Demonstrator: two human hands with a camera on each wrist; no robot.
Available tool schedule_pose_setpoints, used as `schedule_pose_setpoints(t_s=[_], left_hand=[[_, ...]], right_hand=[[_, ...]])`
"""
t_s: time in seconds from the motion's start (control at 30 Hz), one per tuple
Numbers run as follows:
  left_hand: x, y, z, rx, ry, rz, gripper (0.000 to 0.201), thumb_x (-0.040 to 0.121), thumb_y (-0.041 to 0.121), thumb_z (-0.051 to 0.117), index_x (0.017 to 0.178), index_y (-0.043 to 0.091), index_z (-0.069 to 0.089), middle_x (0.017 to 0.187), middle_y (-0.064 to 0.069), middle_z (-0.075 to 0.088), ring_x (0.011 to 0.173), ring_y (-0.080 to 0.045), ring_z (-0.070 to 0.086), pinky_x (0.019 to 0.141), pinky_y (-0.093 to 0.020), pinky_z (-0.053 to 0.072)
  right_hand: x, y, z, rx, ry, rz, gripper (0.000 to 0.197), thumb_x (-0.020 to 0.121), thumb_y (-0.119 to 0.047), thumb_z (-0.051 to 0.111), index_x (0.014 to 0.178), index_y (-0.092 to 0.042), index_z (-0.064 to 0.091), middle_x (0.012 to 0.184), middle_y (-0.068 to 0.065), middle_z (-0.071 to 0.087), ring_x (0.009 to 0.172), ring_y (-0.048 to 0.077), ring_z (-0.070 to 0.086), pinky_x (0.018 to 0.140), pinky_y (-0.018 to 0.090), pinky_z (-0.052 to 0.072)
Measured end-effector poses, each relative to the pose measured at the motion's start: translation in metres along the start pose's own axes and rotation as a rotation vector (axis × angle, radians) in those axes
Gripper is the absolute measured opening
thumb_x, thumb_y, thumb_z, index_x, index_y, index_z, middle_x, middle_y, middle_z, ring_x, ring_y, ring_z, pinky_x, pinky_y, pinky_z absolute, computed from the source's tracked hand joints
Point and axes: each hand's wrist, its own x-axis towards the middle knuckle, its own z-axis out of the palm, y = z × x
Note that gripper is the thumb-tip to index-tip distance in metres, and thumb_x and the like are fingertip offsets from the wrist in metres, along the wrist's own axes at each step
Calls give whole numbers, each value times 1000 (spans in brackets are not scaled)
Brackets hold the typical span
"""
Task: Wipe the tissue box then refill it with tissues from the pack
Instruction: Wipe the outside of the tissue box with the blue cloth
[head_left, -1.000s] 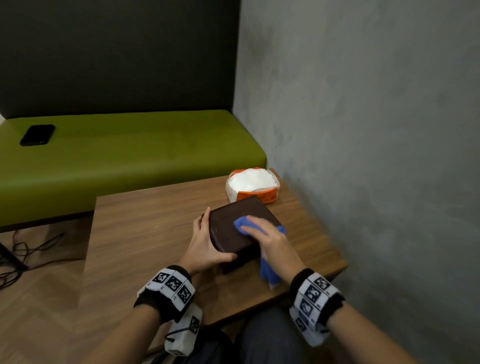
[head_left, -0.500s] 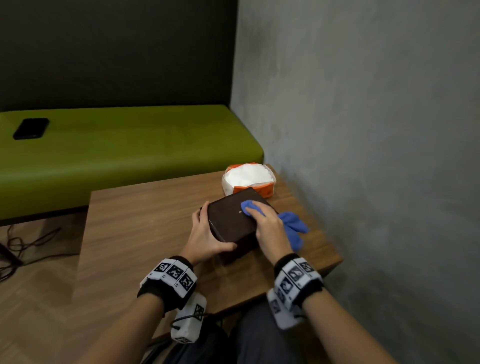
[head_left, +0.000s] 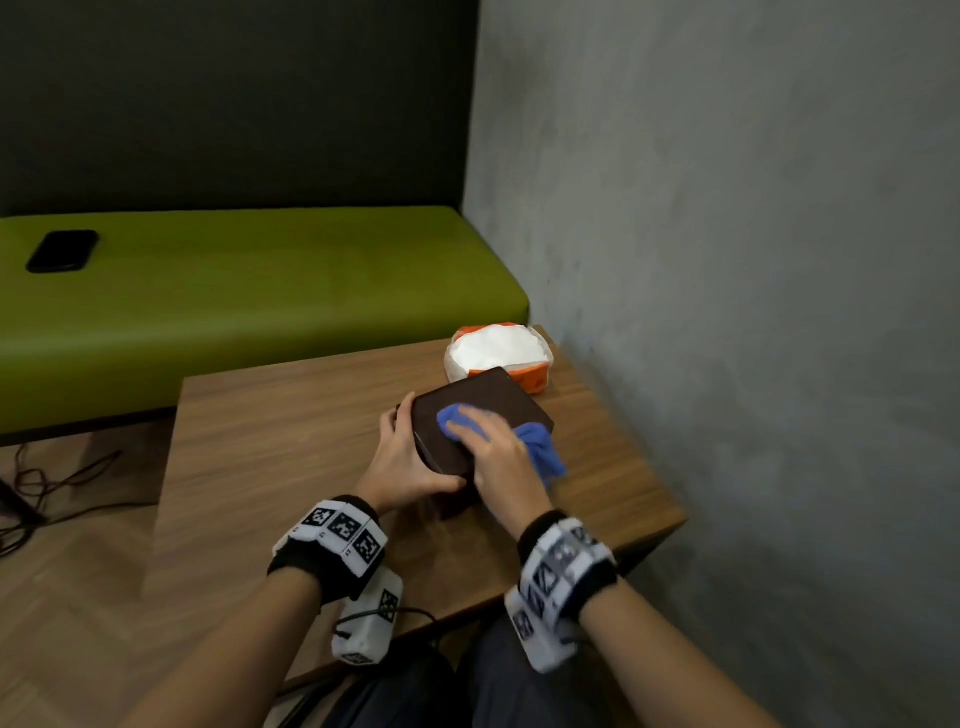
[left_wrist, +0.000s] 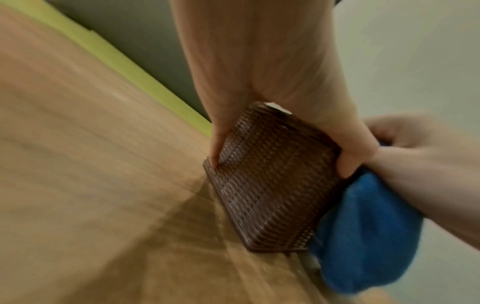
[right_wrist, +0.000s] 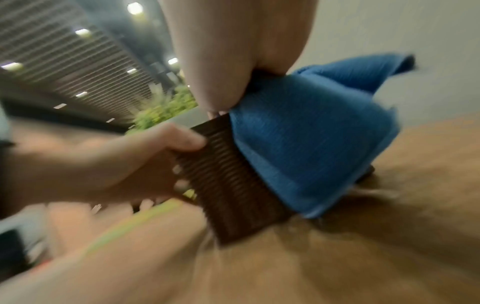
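Right hand (head_left: 498, 457) covering part of the box (head_left: 483, 405) top and most of the cloth (head_left: 540, 447), box opening unseen, both wrist views motion-blurred, table (head_left: 291, 447) near edge hidden behind forearms.

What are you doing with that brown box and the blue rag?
A person is cleaning a brown woven tissue box on the wooden table. The left hand grips the box's side to steady it, while the right hand presses a blue cloth onto its top. The pack of white tissues sits just behind the box, waiting.
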Motion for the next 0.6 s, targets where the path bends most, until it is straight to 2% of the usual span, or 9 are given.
schedule_pose_setpoints(t_s=[0.07,0.13,0.2,0.27,0.3,0.4,0.47,0.53,0.6], left_hand=[[2,0,-4,12,-5,0,143,27,52,68,149,11,6,144,-13,20,137,-24,29,102,-18,24],[2,-2,-6,25,-8,16,143,26,52,69,148,11,7,143,-13,22,136,-23,30,102,-16,23],[1,-4,-8,27,-43,18,142,29,49,74,149,15,6,143,-11,21,135,-23,31,106,-21,26],[1,-6,-12,45,-103,14,141,31,52,73,149,19,3,144,-8,20,135,-24,31,107,-28,30],[1,-6,-18,81,-143,17,140,34,52,73,149,20,0,147,-7,18,136,-24,29,107,-30,30],[8,0,-37,405,-301,7,136,52,43,80,149,18,-12,157,-13,-6,146,-30,5,116,-39,20],[12,16,-36,733,-309,47,131,61,44,80,149,14,-13,157,-15,-18,147,-33,-9,116,-53,10],[15,40,-18,914,-303,112,133,61,55,76,149,12,-13,158,-18,-13,147,-33,-10,113,-62,6],[20,56,7,932,-350,107,134,60,61,74,149,12,-14,157,-21,-9,146,-37,-8,112,-66,4]], right_hand=[[-24,1,-3,-31,-39,-143,62,64,13,48,120,-8,60,129,16,58,119,36,53,106,41,38],[-29,22,-19,-71,-27,-177,74,57,20,50,124,-11,58,131,13,57,121,33,52,108,35,33],[-20,48,-31,-75,0,-31,76,59,25,50,126,-10,56,135,15,53,125,32,49,109,36,30],[-8,59,-39,-24,40,103,63,68,26,48,123,-3,58,134,20,52,125,35,48,108,36,31],[-6,57,-40,-17,46,113,59,71,26,47,122,-1,58,133,21,52,124,36,49,107,34,31],[-19,46,-38,-49,11,40,60,71,24,49,125,-3,56,136,18,50,126,32,47,106,32,31],[-28,44,-34,-75,42,30,64,69,23,53,126,-6,56,135,16,52,125,33,48,105,40,36],[-29,44,-27,-81,81,56,65,68,24,53,125,-6,56,134,16,53,124,35,49,105,45,37],[-32,35,-20,-58,97,73,68,66,25,53,126,-6,56,135,17,52,125,34,49,107,43,32]])
